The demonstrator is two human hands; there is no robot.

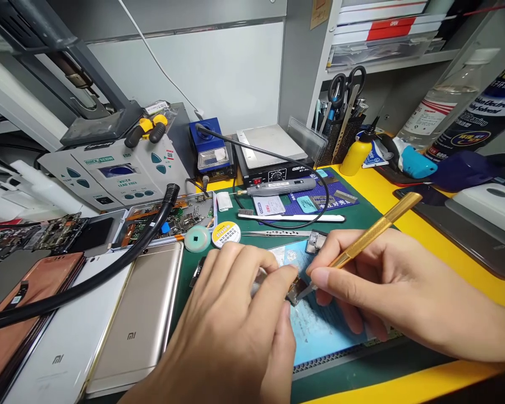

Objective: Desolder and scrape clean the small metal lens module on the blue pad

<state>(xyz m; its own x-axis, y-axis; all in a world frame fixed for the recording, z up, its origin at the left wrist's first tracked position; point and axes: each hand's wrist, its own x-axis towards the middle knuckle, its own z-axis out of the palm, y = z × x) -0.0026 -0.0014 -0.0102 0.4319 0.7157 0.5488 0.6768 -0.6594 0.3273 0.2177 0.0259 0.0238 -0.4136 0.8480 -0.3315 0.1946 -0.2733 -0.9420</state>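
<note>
In my right hand point(374, 280) is a gold-handled craft knife point(376, 230), pinched like a pen with its blade pointing down and left. The blade tip meets a small metal electronic part point(295, 292), which the fingers of my left hand point(235, 314) grip from the left. Much of that part is hidden behind my left fingers. Beneath both hands lies a light-blue sheet point(320, 339) on a green cutting mat point(349, 381). Another small metal part point(315, 242) sits just past my right fingertips.
Left stand phones point(138, 320), a black hose point(109, 269) and a tray of circuit boards point(185, 216). Beyond my hands are tweezers point(278, 233), a white brush point(294, 217), a rotary tool point(278, 187) and a hot plate point(273, 147). A yellow bottle point(357, 152) is at right.
</note>
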